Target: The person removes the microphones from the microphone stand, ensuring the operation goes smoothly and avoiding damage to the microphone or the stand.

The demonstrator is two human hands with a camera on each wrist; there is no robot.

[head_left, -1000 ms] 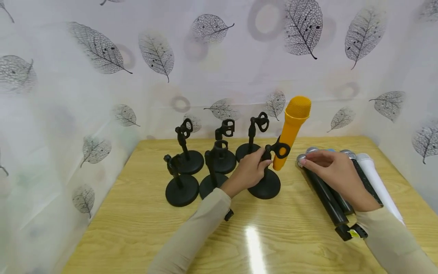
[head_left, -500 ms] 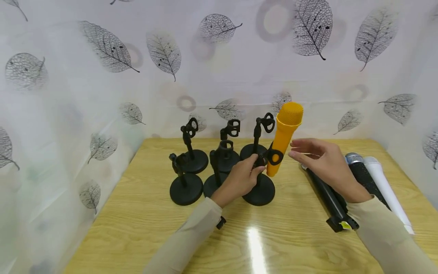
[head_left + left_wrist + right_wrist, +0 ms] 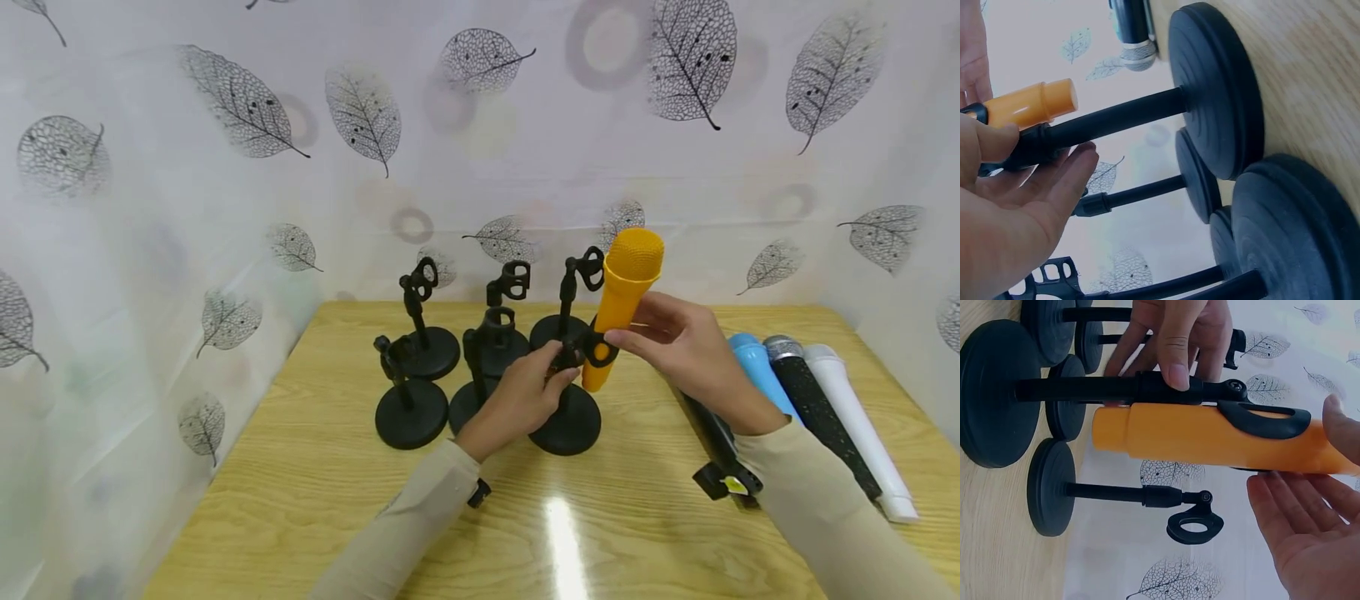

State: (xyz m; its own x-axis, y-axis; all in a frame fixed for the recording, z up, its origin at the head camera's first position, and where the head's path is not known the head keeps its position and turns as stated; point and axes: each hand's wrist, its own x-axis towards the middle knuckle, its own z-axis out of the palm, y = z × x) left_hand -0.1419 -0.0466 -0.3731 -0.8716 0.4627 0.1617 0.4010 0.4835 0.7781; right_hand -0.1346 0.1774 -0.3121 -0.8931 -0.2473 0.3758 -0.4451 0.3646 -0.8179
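Note:
A yellow-orange microphone [image 3: 626,279] leans in the ring clip of the front right black microphone stand [image 3: 566,427]. My left hand [image 3: 517,404] grips that stand high on its pole, just under the clip; the left wrist view shows thumb and fingers around the pole [image 3: 1122,115]. My right hand [image 3: 686,350] holds the microphone at its middle, just above the clip. In the right wrist view, the thumb lies on one side of the microphone [image 3: 1172,434] and the fingers on the other. Its lower end pokes out below the clip [image 3: 1266,422], beside the pole.
Several other black stands with bare clips stand left and behind, such as the front left stand [image 3: 411,414]. To the right lie a blue microphone [image 3: 757,362], a black speckled one [image 3: 817,408], a white one [image 3: 858,429] and a black one [image 3: 708,429] partly under my right wrist.
My right hand has left the microphones lying on the right and taken hold of the yellow-orange one. My left hand has shifted the stand slightly left and nearer. The head view has turned slightly.

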